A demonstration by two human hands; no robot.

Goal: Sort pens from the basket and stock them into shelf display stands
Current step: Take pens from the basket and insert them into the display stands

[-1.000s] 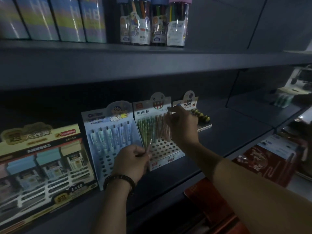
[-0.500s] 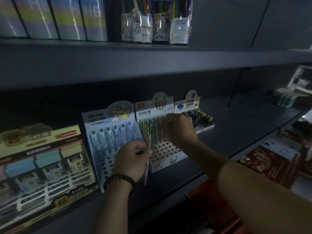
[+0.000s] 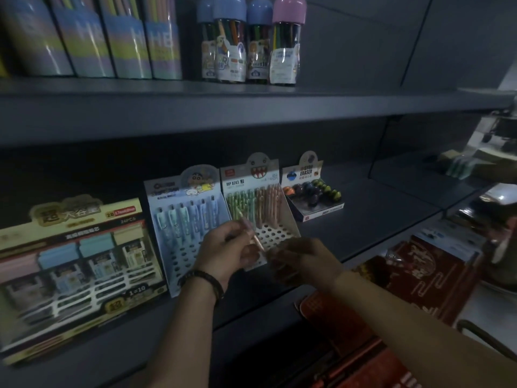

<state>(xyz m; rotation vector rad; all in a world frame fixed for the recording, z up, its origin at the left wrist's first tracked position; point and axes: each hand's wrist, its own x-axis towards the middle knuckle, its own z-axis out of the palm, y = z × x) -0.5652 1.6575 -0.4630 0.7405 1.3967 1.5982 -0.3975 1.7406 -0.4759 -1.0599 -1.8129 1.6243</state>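
Dim shop shelf [image 3: 363, 217] holds a pen stand [image 3: 275, 233] at frame centre. Just before it, the left hand [image 3: 226, 252] pinches a peach pen [image 3: 256, 240]. Beside it, the right hand's [image 3: 303, 261] blurred grip cannot be told.

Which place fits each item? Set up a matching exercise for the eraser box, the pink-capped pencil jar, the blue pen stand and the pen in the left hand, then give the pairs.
Items:
1. eraser box
2. pink-capped pencil jar
3. blue pen stand
4. pen in the left hand

Places:
A. upper shelf
B. left of the monster-face stand
C. right of the monster-face stand
D. in front of the stands, off the shelf

Pairs: 1-C, 2-A, 3-B, 4-D
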